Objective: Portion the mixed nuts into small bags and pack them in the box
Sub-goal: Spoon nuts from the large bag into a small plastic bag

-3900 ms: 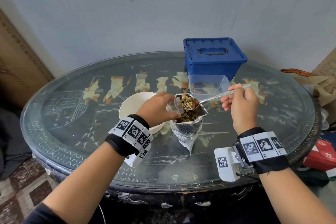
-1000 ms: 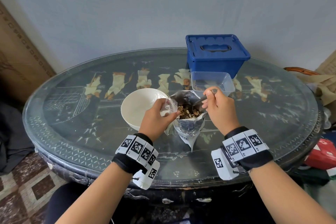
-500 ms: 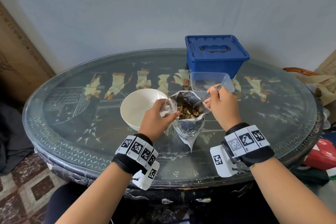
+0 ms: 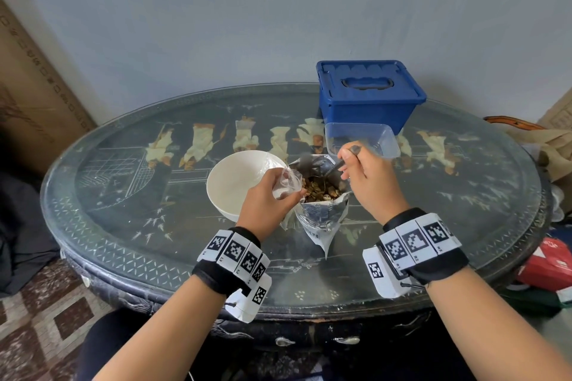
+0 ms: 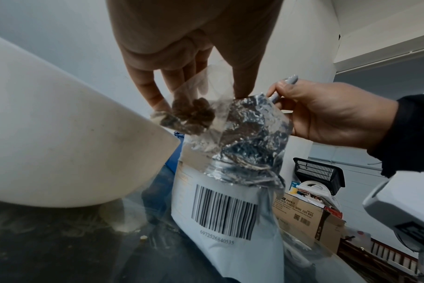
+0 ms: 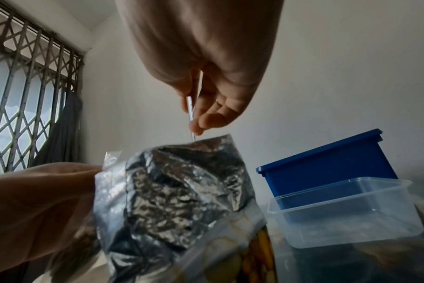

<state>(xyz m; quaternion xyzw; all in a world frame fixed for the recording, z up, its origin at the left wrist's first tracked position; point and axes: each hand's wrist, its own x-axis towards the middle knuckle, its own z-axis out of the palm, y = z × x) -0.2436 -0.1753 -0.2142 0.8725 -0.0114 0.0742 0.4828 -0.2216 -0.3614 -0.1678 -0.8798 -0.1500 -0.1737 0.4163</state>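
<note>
A foil pouch of mixed nuts (image 4: pixel 322 213) stands open at the table's middle, nuts (image 4: pixel 318 192) showing at its mouth. My left hand (image 4: pixel 272 198) pinches a small clear bag (image 4: pixel 288 184) beside the pouch's left rim; a few nuts (image 5: pixel 191 114) lie in that bag (image 5: pixel 196 107). My right hand (image 4: pixel 368 176) grips a metal spoon (image 4: pixel 337 165) by the handle, its bowl down inside the pouch (image 6: pixel 182 191) and hidden. The spoon handle (image 6: pixel 190 113) points straight down. A blue lidded box (image 4: pixel 370 96) stands behind.
A white bowl (image 4: pixel 238 182) sits left of the pouch, close to my left hand. A clear plastic tub (image 4: pixel 362 139) stands between the pouch and the blue box. The round glass-topped table (image 4: pixel 139 195) has cardboard and bags beside it on the right.
Seconds ago the spoon carried nuts above the pouch. Since then my right hand has lowered it into the pouch and is working it there. My left hand keeps the small bag in place.
</note>
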